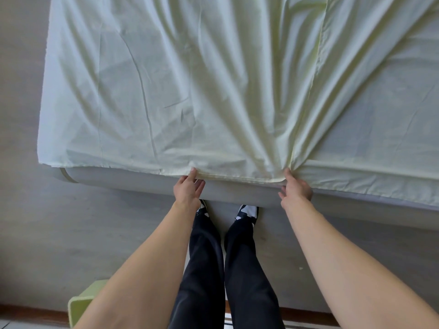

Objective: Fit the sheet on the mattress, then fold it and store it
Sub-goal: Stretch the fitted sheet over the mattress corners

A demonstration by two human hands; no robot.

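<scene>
Left hand (188,188): your arm is stretched forward and down to the near edge of the mattress (147,180); thumb and forefinger pinch the hem of the sheet (166,91), the other fingers (200,187) loosely spread below it.

Right hand (297,189): your arm is likewise extended, back of the hand up, fingers closed on a gathered bunch of the sheet at the same near edge.

Sheet: pale yellow-green, thin woven cloth, matt and creased; it lies spread over the mattress top, its folds fanning away from your right hand's grip, its near hem along the near edge.

Mattress: grey, smooth, with a rounded near-left corner.

Floor (71,233): grey, matt.

Box (80,302): light green, rigid, at the lower left on the floor.
</scene>
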